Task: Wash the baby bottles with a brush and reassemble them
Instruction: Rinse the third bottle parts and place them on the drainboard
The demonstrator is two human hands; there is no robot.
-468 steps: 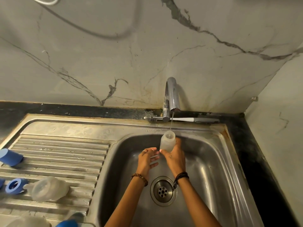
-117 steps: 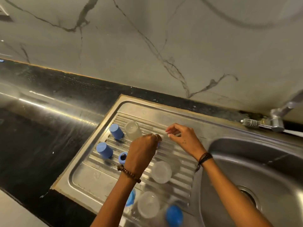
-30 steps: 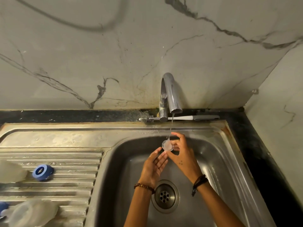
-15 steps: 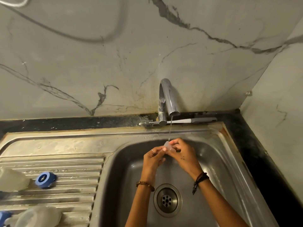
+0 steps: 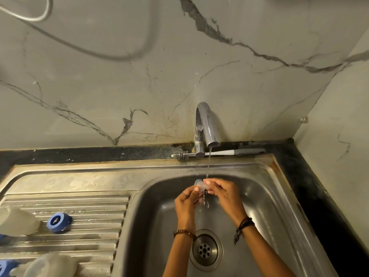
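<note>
**Rinsing a small clear part under the tap**

We take the tap [image 5: 206,124] as our landmark. Directly below its spout, where the thin stream lands, we hold a small clear piece [image 5: 200,183], probably a teat, though it is too small to be sure. Our left hand [image 5: 186,202] pinches it from the left and our right hand [image 5: 223,193] pinches it from the right, fingers curled round it. We judge it is held there so the water runs over it and drains straight into the sink [image 5: 269,196] below.

Just behind the tap's base the brush [image 5: 219,153] lies along the ledge, out of the wet but within easy reach. We guess it is parked there between scrubs.

Well to the left of the tap, on the ribbed drainer [image 5: 89,198], lie a blue collar ring [image 5: 59,220] and two cloudy bottle bodies [image 5: 18,222], with further blue parts at the edge of view. Lying on the ribs lets them drip, and keeps them together for reassembly, which is not yet done.

We can read no brand, label or writing anywhere.
</note>
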